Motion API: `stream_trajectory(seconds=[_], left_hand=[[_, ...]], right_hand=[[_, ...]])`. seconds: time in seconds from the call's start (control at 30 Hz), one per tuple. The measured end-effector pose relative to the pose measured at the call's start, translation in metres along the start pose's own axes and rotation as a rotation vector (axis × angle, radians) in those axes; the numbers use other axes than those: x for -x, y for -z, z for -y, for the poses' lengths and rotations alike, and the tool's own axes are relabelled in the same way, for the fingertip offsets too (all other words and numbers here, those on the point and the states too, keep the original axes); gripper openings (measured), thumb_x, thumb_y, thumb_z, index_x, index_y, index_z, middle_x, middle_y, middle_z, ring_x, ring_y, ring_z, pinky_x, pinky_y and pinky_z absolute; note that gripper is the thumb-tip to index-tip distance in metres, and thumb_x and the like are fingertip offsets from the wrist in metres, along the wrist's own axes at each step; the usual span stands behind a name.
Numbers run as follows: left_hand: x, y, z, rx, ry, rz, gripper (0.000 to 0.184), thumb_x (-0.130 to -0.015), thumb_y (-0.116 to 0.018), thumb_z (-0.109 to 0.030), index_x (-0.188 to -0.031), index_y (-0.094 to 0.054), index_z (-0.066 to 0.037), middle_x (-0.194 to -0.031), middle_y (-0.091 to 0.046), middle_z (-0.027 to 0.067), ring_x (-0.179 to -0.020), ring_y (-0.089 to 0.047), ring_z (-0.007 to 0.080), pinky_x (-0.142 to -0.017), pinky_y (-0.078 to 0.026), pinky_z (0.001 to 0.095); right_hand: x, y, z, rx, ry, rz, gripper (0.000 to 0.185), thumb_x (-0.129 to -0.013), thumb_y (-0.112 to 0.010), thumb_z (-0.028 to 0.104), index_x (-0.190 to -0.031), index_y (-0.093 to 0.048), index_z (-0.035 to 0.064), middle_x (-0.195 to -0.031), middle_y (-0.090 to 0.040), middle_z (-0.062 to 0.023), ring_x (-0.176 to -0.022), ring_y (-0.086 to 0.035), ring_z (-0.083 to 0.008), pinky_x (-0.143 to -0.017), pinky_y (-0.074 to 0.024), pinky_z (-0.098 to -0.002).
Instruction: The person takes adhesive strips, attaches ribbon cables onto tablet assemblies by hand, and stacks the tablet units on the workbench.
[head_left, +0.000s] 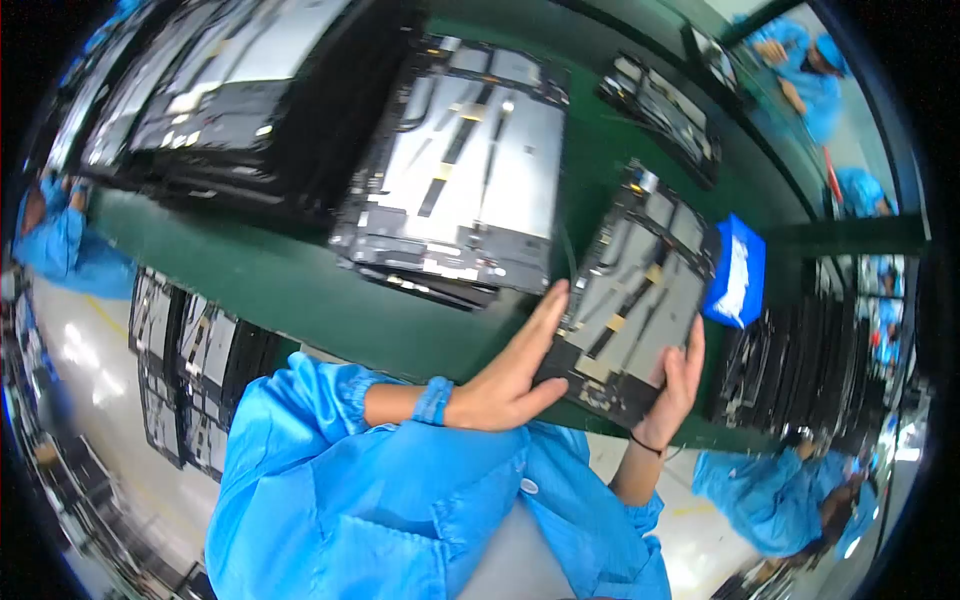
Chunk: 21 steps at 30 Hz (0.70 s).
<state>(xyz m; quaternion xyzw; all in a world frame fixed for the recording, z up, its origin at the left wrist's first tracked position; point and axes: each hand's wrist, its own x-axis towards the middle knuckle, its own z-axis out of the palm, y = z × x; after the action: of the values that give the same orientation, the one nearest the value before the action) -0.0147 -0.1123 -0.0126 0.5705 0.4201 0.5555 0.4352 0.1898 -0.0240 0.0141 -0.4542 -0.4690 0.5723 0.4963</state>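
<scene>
Between my hands is an opened tablet panel (632, 290), grey-backed with dark ribbon cables and small yellow tape patches, tilted over the green bench. My left hand (510, 370) grips its lower left corner, fingers straight along the side and thumb at the bottom edge. On the opposite side, my right hand (676, 395) wraps the lower right edge, thumb on the back face. Just left of it lies a stack of similar tablet panels (470, 170), the top one showing its silver back. A blue packet with a white patch (736, 270) sits beside the held panel's right edge.
Long rows of panels (230, 90) stand at the upper left, and another dark row (800, 370) at the right. A further panel (660, 110) lies at the back of the green bench (300, 310). Co-workers in blue (790, 490) are around; racked panels (190, 360) stand lower left.
</scene>
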Motion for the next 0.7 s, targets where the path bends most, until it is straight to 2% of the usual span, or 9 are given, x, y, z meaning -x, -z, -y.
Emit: stream_trajectory(seconds=[0.07, 0.1, 0.17, 0.23, 0.27, 0.4, 0.53, 0.63, 0.7], left_hand=[[-0.006, 0.005, -0.015, 0.05, -0.124, -0.017, 0.082, -0.082, -0.051, -0.001, -0.149, -0.004, 0.003, -0.156, -0.003, 0.0234, -0.146, -0.003, 0.0347, -0.117, -0.006, 0.0404], [-0.005, 0.004, -0.022, 0.164, -0.131, -0.045, 0.081, -0.082, -0.051, -0.004, -0.149, -0.006, 0.003, -0.155, -0.005, 0.0237, -0.145, -0.004, 0.0395, -0.116, -0.006, 0.0453], [-0.004, 0.005, -0.025, 0.053, -0.4, -0.22, 0.072, -0.081, -0.055, -0.008, -0.145, -0.023, 0.001, -0.152, -0.019, 0.0248, -0.142, -0.013, 0.045, -0.114, -0.012, 0.0519], [0.01, 0.003, -0.012, -0.266, -0.752, -0.506, 0.056, -0.079, -0.059, -0.01, -0.133, -0.043, -0.006, -0.141, -0.04, 0.0236, -0.135, -0.029, 0.0451, -0.11, -0.021, 0.0545], [0.007, -0.003, 0.002, -0.271, -0.961, -0.705, 0.043, -0.078, -0.063, -0.011, -0.119, -0.053, -0.013, -0.128, -0.053, 0.0179, -0.124, -0.043, 0.0368, -0.104, -0.031, 0.0507], [0.02, 0.015, 0.0, -0.396, -0.878, -0.583, 0.037, -0.076, -0.067, -0.01, -0.111, -0.056, -0.014, -0.125, -0.056, 0.0132, -0.116, -0.048, 0.031, -0.097, -0.039, 0.0467], [0.021, 0.022, 0.003, -0.406, -0.866, -0.605, 0.037, -0.075, -0.065, -0.007, -0.11, -0.055, -0.013, -0.125, -0.056, 0.0129, -0.116, -0.048, 0.031, -0.096, -0.04, 0.0452], [0.021, 0.03, 0.004, -0.421, -0.833, -0.463, 0.036, -0.075, -0.064, -0.006, -0.109, -0.055, -0.013, -0.124, -0.058, 0.012, -0.115, -0.05, 0.0303, -0.096, -0.041, 0.0442], [0.016, 0.032, 0.004, -0.401, -0.835, -0.425, 0.037, -0.075, -0.062, -0.002, -0.111, -0.055, -0.011, -0.122, -0.059, 0.0103, -0.114, -0.053, 0.0289, -0.095, -0.043, 0.0432]], right_hand=[[-0.002, -0.011, 0.015, -0.095, 0.05, 0.07, 0.061, -0.091, -0.049, 0.009, -0.145, -0.025, -0.003, -0.141, -0.041, -0.017, -0.126, -0.046, -0.0232, -0.107, -0.0335, -0.0335], [-0.003, -0.015, 0.024, -0.114, 0.058, 0.105, 0.06, -0.092, -0.049, 0.012, -0.145, -0.025, -0.0025, -0.141, -0.042, -0.0173, -0.128, -0.045, -0.0248, -0.109, -0.0325, -0.0347], [-0.011, -0.024, 0.037, -0.127, 0.062, 0.101, 0.055, -0.093, -0.046, 0.011, -0.144, -0.028, -0.0033, -0.141, -0.042, -0.0178, -0.128, -0.044, -0.0253, -0.109, -0.0326, -0.0354], [-0.022, -0.054, 0.055, -0.129, 0.061, 0.131, 0.06, -0.091, -0.05, 0.01, -0.144, -0.026, -0.0042, -0.135, -0.047, -0.0182, -0.121, -0.051, -0.0238, -0.104, -0.0376, -0.0344], [-0.027, -0.068, 0.06, -0.137, 0.068, 0.14, 0.06, -0.091, -0.05, 0.01, -0.144, -0.026, -0.0042, -0.135, -0.047, -0.0182, -0.121, -0.051, -0.0238, -0.104, -0.0376, -0.0344], [-0.049, -0.129, 0.063, -0.139, 0.016, 0.237, 0.054, -0.093, -0.049, 0.009, -0.143, -0.031, -0.0032, -0.128, -0.054, -0.0135, -0.112, -0.054, -0.0181, -0.098, -0.0412, -0.0303], [-0.056, -0.182, 0.052, -0.123, 0.008, 0.312, 0.053, -0.093, -0.051, 0.008, -0.143, -0.033, -0.0029, -0.121, -0.058, -0.0106, -0.107, -0.055, -0.0143, -0.095, -0.0417, -0.0276], [-0.057, -0.193, 0.038, -0.109, 0.02, 0.393, 0.056, -0.094, -0.05, 0.008, -0.144, -0.027, -0.0053, -0.134, -0.048, -0.015, -0.117, -0.05, -0.0189, -0.101, -0.0382, -0.0307], [-0.058, -0.188, 0.037, -0.041, 0.068, 0.474, 0.06, -0.093, -0.05, 0.009, -0.144, -0.024, -0.008, -0.146, -0.035, -0.0181, -0.131, -0.038, -0.0228, -0.108, -0.0299, -0.0337]])
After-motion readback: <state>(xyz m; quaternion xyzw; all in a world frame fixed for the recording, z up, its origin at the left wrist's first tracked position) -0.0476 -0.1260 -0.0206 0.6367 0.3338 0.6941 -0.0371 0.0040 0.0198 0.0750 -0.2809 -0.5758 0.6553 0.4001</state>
